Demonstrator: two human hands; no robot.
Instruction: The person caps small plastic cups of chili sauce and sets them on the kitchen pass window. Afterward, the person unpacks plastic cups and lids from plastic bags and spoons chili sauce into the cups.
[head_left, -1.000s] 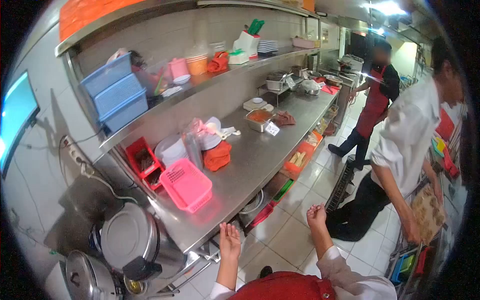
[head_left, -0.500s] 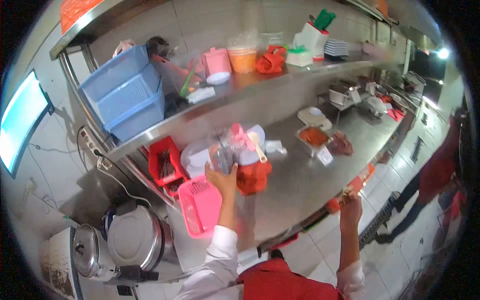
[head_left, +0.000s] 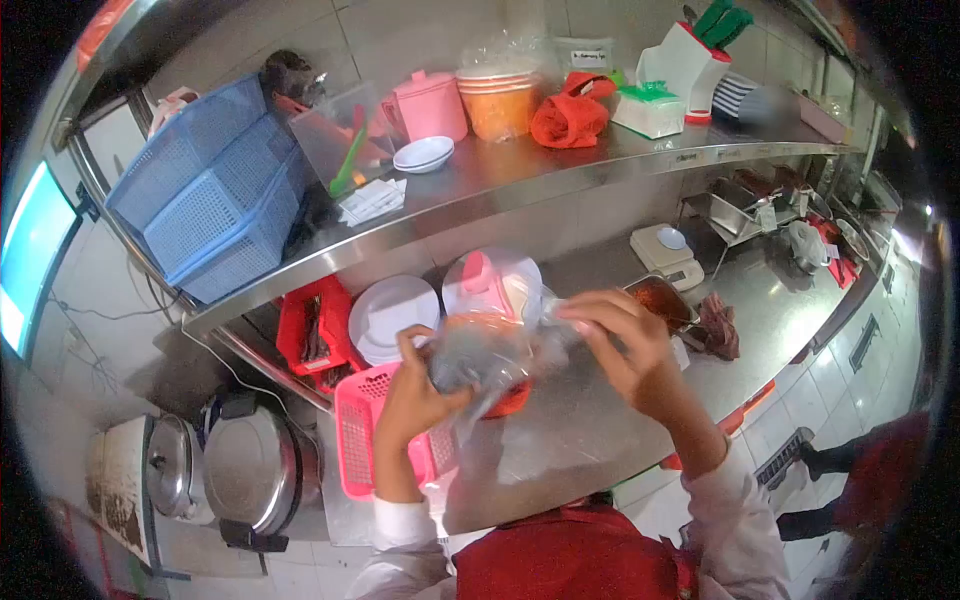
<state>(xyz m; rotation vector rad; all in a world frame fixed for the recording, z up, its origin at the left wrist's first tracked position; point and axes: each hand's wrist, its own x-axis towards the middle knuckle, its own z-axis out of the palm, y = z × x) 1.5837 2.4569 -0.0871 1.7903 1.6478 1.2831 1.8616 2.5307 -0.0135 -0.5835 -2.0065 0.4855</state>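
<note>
Over the steel counter, my left hand [head_left: 418, 400] grips a clear plastic bag [head_left: 485, 355] with dark and orange contents that are blurred. My right hand [head_left: 625, 345] pinches the loose plastic at the bag's right end. Behind the bag are white plates [head_left: 393, 318] and a pink item [head_left: 482, 275]. A pink basket [head_left: 355, 450] sits below and left of my left hand. Part of an orange cloth [head_left: 512, 400] shows under the bag.
The shelf [head_left: 480, 185] above holds blue baskets [head_left: 215, 200], a pink jug [head_left: 430, 108] and orange tubs [head_left: 498, 105]. A scale [head_left: 668, 262] and a food tray [head_left: 660, 302] stand at right. Large pots [head_left: 250, 465] are lower left; another person [head_left: 885, 480] is lower right.
My left hand has lifted the bag off the counter's back area. My right hand has moved left and up from the counter's front edge to the bag. The view has shifted.
</note>
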